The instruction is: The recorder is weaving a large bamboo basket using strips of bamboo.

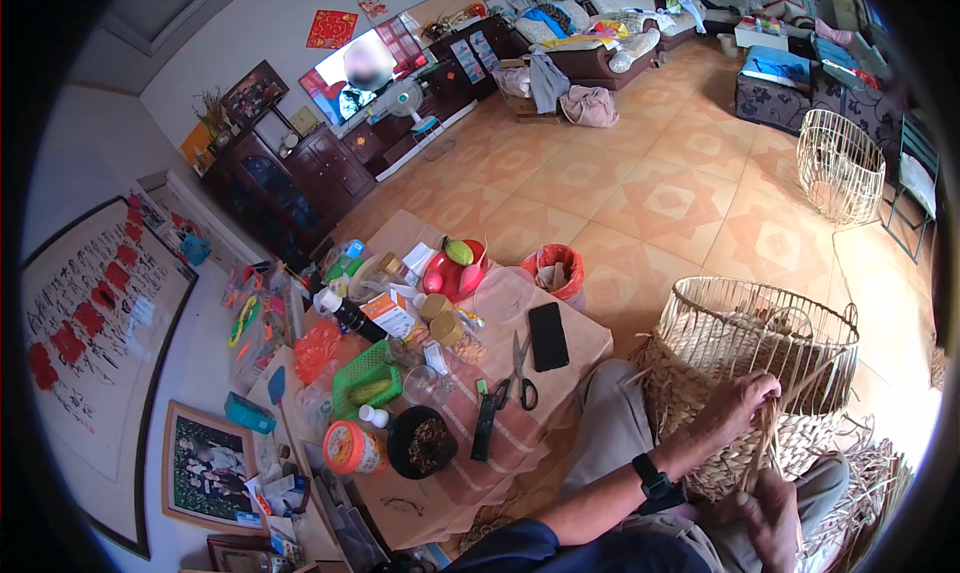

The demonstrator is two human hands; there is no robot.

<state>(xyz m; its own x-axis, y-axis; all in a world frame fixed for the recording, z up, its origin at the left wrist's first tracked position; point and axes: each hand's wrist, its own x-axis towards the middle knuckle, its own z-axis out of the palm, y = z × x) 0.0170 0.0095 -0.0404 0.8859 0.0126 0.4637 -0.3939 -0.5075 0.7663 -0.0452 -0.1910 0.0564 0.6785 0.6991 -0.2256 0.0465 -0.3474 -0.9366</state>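
Observation:
A half-woven basket (700, 373) stands between my knees, its lower wall braided from dried straw and its upper frame bare, light-coloured ribs. My left hand (738, 409), with a black watch on its wrist, is closed on a straw strand (767, 438) against the near side of the basket. Below it, my right hand (772, 518) is closed round the lower part of the same straw. Loose straw (870, 503) lies in a heap to the right of the basket.
Left of my knee, a cloth-covered table (585, 348) carries a phone (548, 337), scissors (520, 373), a black bowl (422, 443), a green basket (368, 378) and jars. A red-lined bin (556, 273) stands behind it. Another rib frame (840, 168) sits on the tiled floor, far right.

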